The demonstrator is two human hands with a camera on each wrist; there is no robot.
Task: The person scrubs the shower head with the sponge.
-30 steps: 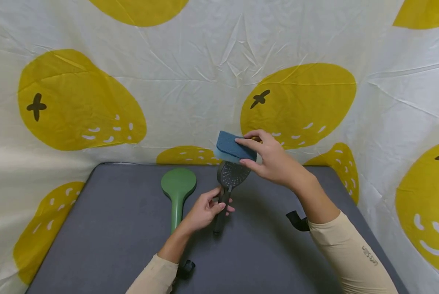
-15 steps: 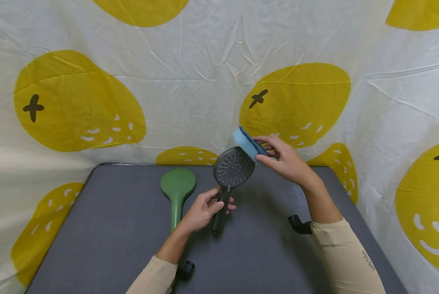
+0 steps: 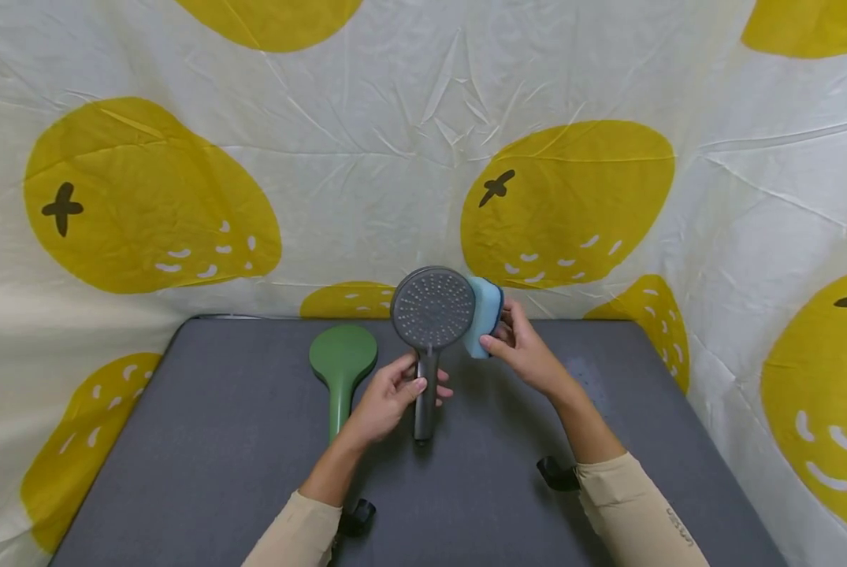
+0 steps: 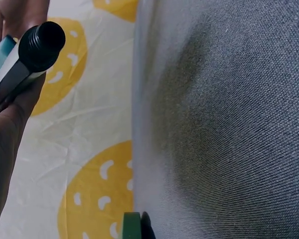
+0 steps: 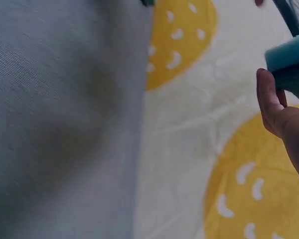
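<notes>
Two heads: your left hand [image 3: 388, 402] grips the dark shower head [image 3: 432, 309] by its handle; a green one [image 3: 343, 358] lies flat just left of it.
Sponge: your right hand [image 3: 525, 354] pinches the blue sponge [image 3: 483, 315] against the dark head's right rim, partly behind it.
Axis: the dark head stands upright above the mat, handle down, nozzle face toward you.
Surface: you work over a grey mat [image 3: 217, 441].
Room: lemon-print sheet [image 3: 572, 189] behind and at both sides.

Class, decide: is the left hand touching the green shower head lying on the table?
Apart. The head view shows the left hand gripping the dark shower head, with grey table between it and the green shower head.
</notes>
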